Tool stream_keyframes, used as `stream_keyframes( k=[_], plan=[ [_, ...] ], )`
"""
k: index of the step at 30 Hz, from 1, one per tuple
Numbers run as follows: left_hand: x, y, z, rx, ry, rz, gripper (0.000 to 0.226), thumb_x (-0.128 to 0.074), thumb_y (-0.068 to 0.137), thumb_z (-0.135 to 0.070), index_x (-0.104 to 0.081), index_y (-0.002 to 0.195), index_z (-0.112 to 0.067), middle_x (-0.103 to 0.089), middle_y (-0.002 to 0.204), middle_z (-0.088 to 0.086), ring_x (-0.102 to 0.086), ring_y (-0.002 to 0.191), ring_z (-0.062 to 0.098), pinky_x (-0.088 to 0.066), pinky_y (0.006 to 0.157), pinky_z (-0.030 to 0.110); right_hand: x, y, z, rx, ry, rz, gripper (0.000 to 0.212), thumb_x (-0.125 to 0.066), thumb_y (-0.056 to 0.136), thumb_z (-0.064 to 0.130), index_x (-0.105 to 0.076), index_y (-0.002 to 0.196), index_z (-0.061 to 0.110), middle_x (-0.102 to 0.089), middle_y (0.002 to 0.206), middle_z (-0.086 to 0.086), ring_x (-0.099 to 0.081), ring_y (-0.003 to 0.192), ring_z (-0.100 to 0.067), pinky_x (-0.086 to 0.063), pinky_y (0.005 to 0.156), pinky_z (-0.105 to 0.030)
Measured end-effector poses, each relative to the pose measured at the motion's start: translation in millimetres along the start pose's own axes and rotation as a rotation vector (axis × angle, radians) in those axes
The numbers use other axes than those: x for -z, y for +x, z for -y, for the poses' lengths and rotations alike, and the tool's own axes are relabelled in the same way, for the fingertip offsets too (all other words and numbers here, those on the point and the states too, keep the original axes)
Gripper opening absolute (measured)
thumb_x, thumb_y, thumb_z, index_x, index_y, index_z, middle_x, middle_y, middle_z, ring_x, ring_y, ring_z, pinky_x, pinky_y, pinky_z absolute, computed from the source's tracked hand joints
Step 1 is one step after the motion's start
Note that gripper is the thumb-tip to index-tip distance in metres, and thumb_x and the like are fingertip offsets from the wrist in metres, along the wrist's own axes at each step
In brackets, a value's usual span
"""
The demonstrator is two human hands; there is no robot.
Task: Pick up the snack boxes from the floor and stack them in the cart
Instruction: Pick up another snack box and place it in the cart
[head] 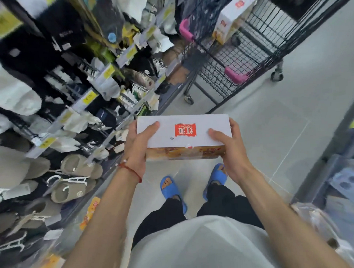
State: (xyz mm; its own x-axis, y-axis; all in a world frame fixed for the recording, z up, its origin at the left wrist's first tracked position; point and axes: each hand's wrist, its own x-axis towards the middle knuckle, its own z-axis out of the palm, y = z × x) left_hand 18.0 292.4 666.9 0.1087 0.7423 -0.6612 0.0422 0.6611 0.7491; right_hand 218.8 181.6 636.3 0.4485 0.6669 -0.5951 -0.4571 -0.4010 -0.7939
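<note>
Two hands hold one box (184,133) level at frame centre, above the person's blue sandals (170,187).

Left hand (139,148): grips the box's 9 o'clock end, thumb laid over the white top, fingers hidden beneath. A red cord (131,170) circles the wrist.

Right hand (230,151): grips the 3 o'clock end, thumb likewise on top, palm against the end face, fingers out of sight below.

Both bare forearms reach forward from the lower frame edge and converge on the box.

Cart (230,73): black wire with pink corner guards, at 1 o'clock, well apart from the held box. A second box (233,14) stands tilted inside it.

Floor (294,117): grey tile. A third box (92,210) lies on it at 8 o'clock, partly behind the left forearm, at the foot of the rack (47,99) of slippers and socks. A fourth box (47,267), blurred, lies near 7 o'clock.
</note>
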Motion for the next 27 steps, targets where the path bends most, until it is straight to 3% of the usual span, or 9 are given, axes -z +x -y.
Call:
stream_keyframes(
  k=[2, 5, 8, 13, 18, 21, 24, 27],
  plan=[
    [-27.9, 4.2, -4.3, -0.003, 0.015, 0.019, 0.043, -0.076, 0.087, -0.029, -0.06, 0.126, -0.024, -0.076, 0.113, 0.005, -0.074, 0.103, 0.025, -0.062, 0.074, 0.043, 21.3, 9.9, 10.5, 0.018, 0.011, -0.014, 0.059, -0.082, 0.073, 0.035, -0.055, 0.125, 0.038, -0.067, 0.132, -0.001, -0.066, 0.121, -0.03, -0.054, 0.09, -0.044],
    [-76.1, 6.9, -10.5, -0.023, 0.037, 0.049, 0.045, -0.072, 0.09, -0.024, -0.058, 0.132, -0.018, -0.074, 0.116, 0.007, -0.073, 0.102, 0.027, -0.056, 0.052, 0.029, 56.8, 26.8, 32.2, 0.046, 0.023, -0.04, 0.067, -0.083, 0.07, 0.037, -0.052, 0.131, 0.035, -0.067, 0.132, 0.001, -0.066, 0.121, -0.026, -0.053, 0.104, -0.053],
    [-124.9, 10.7, -15.0, -0.057, 0.042, 0.056, 0.047, -0.073, 0.088, -0.022, -0.057, 0.131, -0.017, -0.074, 0.114, 0.005, -0.072, 0.1, 0.027, -0.053, 0.049, 0.027, 92.6, 44.8, 58.0, 0.074, 0.023, -0.039, 0.067, -0.081, 0.074, 0.034, -0.051, 0.134, 0.035, -0.067, 0.131, 0.005, -0.066, 0.12, -0.021, -0.053, 0.104, -0.05],
    [-198.5, 23.1, -23.7, -0.108, 0.054, 0.052, 0.045, -0.073, 0.086, -0.026, -0.06, 0.128, -0.019, -0.074, 0.118, 0.008, -0.072, 0.107, 0.03, -0.054, 0.057, 0.029, 143.0, 75.9, 104.7, 0.122, 0.039, -0.015, 0.065, -0.077, 0.079, 0.029, -0.048, 0.137, 0.031, -0.065, 0.134, 0.004, -0.067, 0.119, -0.019, -0.056, 0.086, -0.032],
    [-253.7, 40.0, -43.8, -0.173, 0.03, 0.081, 0.047, -0.073, 0.081, -0.028, -0.063, 0.126, -0.018, -0.073, 0.12, 0.012, -0.071, 0.102, 0.027, -0.051, 0.055, 0.024, 170.7, 107.9, 144.6, 0.197, 0.014, -0.04, 0.067, -0.076, 0.08, 0.032, -0.047, 0.141, 0.028, -0.064, 0.133, 0.004, -0.064, 0.122, -0.018, -0.055, 0.099, -0.036],
    [-277.0, 60.6, -61.1, -0.189, 0.02, 0.078, 0.05, -0.074, 0.078, -0.031, -0.062, 0.126, -0.023, -0.073, 0.12, 0.009, -0.07, 0.11, 0.031, -0.057, 0.071, 0.036, 175.7, 135.0, 168.7, 0.237, 0.003, -0.054, 0.065, -0.077, 0.081, 0.03, -0.05, 0.14, 0.028, -0.066, 0.133, 0.003, -0.064, 0.123, -0.019, -0.053, 0.105, -0.043],
    [-294.4, 85.9, -83.8, -0.204, 0.004, 0.073, 0.051, -0.078, 0.078, -0.032, -0.061, 0.125, -0.025, -0.073, 0.12, 0.009, -0.069, 0.113, 0.034, -0.052, 0.098, 0.061, 172.0, 163.1, 193.9, 0.267, 0.009, -0.066, 0.067, -0.077, 0.081, 0.028, -0.049, 0.142, 0.027, -0.067, 0.132, 0.002, -0.066, 0.121, -0.018, -0.055, 0.101, -0.036],
    [-312.9, 114.4, -116.1, -0.24, 0.017, 0.075, 0.049, -0.079, 0.076, -0.033, -0.063, 0.121, -0.027, -0.073, 0.12, 0.008, -0.068, 0.114, 0.034, -0.046, 0.103, 0.066, 162.2, 190.5, 222.1, 0.291, 0.015, -0.095, 0.071, -0.077, 0.082, 0.03, -0.046, 0.145, 0.031, -0.067, 0.132, 0.007, -0.064, 0.121, -0.013, -0.055, 0.096, -0.029]
  ],
)
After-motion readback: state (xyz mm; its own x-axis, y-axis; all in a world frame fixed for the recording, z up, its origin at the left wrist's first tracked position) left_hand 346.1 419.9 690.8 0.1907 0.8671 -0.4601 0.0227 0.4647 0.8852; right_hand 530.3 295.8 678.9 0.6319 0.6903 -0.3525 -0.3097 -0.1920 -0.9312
